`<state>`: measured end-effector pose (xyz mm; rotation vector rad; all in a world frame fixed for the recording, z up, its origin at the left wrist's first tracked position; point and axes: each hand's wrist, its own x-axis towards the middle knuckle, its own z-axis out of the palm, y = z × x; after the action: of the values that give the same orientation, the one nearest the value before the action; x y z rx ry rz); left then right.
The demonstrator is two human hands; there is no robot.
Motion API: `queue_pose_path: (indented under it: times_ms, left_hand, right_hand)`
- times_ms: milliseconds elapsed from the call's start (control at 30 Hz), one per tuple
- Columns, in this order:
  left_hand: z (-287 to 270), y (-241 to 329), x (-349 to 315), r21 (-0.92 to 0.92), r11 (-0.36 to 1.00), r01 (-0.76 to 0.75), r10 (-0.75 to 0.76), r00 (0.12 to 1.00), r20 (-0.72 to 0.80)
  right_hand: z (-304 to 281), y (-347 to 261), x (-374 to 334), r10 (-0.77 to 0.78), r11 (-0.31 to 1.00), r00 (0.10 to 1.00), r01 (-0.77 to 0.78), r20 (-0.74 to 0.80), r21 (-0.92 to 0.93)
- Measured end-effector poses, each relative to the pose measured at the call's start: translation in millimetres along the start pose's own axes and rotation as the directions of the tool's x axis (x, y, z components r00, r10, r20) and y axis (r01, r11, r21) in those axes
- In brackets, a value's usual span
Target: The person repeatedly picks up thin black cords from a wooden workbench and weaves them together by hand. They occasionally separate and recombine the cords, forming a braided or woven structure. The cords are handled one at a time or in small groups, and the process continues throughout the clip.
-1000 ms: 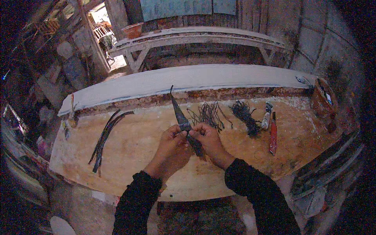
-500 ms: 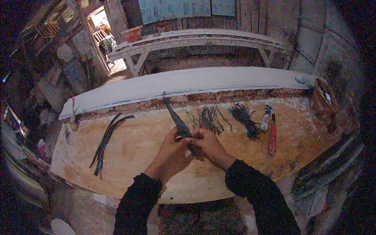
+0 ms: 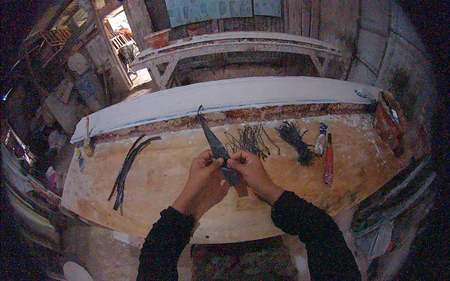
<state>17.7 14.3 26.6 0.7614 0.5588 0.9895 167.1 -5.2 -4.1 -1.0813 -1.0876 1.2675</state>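
Note:
A dark, flat tapered piece (image 3: pixel 213 142) with a thin curled tip points away from me over the middle of the table. Its wider lower end has a brownish tab. My left hand (image 3: pixel 202 180) pinches its left edge between thumb and fingers. On the opposite edge my right hand (image 3: pixel 253 174) does the same, thumbs close together. Just beyond the right hand lies a loose tangle of dark cord (image 3: pixel 249 139). Beside it is a tied bundle of dark cord (image 3: pixel 294 138). Several dark strips (image 3: pixel 127 168) lie to the left of my hands.
On the right are a red tool with a dark tip (image 3: pixel 329 161) and a small black-and-white object (image 3: pixel 321 139). A brown container (image 3: pixel 388 114) stands at the right edge. A pale raised ledge (image 3: pixel 225 96) runs behind the wooden table (image 3: pixel 159 206), with a long bench (image 3: pixel 243 47) beyond.
The thumbs have drawn apart, so more of the dark piece shows between my hands and its lower end is now visible. The view has shifted slightly.

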Motion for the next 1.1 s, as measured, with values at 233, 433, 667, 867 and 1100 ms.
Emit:
queue_pose_path:
  times_ms: [233, 433, 667, 867, 1100]
  left_hand:
    - [-6, 1, 1, 0.055, 0.998, 0.005, -0.002, 0.998, -0.059]
    - [9, 13, -6, -0.008, 1.0, 0.024, -0.024, 1.0, -0.019]
    - [-11, 1, 6, -0.027, 0.998, -0.058, 0.056, 0.996, -0.064]
    - [-27, -3, 15, 0.069, 0.992, -0.109, 0.118, 0.983, -0.142]
    - [-20, 3, 12, 0.058, 0.991, -0.119, 0.126, 0.981, -0.146]
  right_hand:
    - [4, -12, -6, 0.085, 0.989, 0.996, -0.086, -0.007, -0.118]
    - [1, 12, 0, -0.101, 0.971, 0.992, 0.113, 0.07, -0.21]
    - [3, -10, -9, 0.177, 0.984, 0.948, -0.179, 0.265, -0.018]
    - [3, -15, -12, 0.295, 0.953, 0.911, -0.304, 0.29, -0.012]
    - [7, -9, -16, 0.204, 0.979, 0.916, -0.198, 0.345, -0.055]
